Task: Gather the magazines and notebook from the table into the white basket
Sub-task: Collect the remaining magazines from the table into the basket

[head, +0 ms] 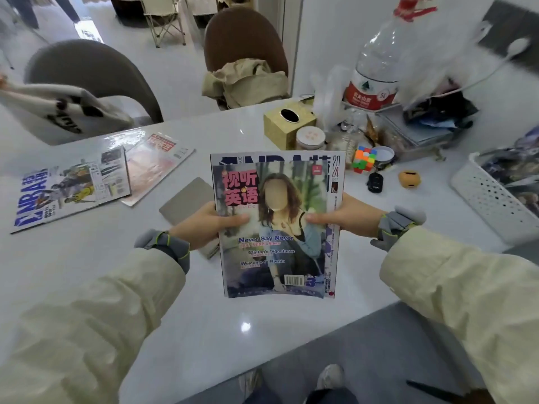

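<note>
Two magazines (87,182) are left flat near the desk's (87,258) left edge, a grey notebook (186,201) beside them. A magazine pair (275,225) is gripped upright by the left hand (204,225) and right hand (347,214). The white basket (490,199) sits at the right edge.

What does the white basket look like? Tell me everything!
The white basket looks like plastic, with rows of small round holes in its side wall. It sits on the table's right side, tilted in view and partly cut off by the picture's edge. Something printed, dark and glossy already lies inside. Neither hand touches it.
</note>
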A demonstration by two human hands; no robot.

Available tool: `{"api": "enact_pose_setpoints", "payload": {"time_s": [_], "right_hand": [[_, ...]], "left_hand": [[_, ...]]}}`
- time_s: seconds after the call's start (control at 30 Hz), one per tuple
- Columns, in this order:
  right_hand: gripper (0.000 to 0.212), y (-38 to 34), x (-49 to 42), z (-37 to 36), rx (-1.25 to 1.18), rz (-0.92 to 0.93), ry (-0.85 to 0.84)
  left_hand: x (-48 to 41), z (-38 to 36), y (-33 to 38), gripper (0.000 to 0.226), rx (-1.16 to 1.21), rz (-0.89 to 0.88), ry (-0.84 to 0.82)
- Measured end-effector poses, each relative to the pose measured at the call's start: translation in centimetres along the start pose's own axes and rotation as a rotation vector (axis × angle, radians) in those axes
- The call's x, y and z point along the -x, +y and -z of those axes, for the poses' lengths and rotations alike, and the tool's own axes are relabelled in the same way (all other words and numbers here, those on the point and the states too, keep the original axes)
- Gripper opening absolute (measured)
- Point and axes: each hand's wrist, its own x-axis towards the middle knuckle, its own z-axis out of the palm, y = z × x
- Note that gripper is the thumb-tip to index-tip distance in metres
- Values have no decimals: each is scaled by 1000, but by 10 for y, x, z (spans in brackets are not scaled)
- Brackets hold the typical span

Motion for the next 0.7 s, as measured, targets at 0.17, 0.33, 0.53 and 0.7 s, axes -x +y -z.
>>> {"api": "enact_pose_setpoints", "payload": {"time_s": [0.17,0.33,0.53,0.7], "right_hand": [[30,32,54,70,-38,-32,119],[23,67,111,144,-23,-81,252],[24,104,169,212,-28,-95,366],[27,123,204,250,-61,-82,475]], "left_hand": [[-50,-79,29,16,2,39,-113],[-98,-170,61,9,-27,42,-220],[-145,-261,82,9,-81,-1,-317],[-177,-316,103,18,-103,3,-385]]}}
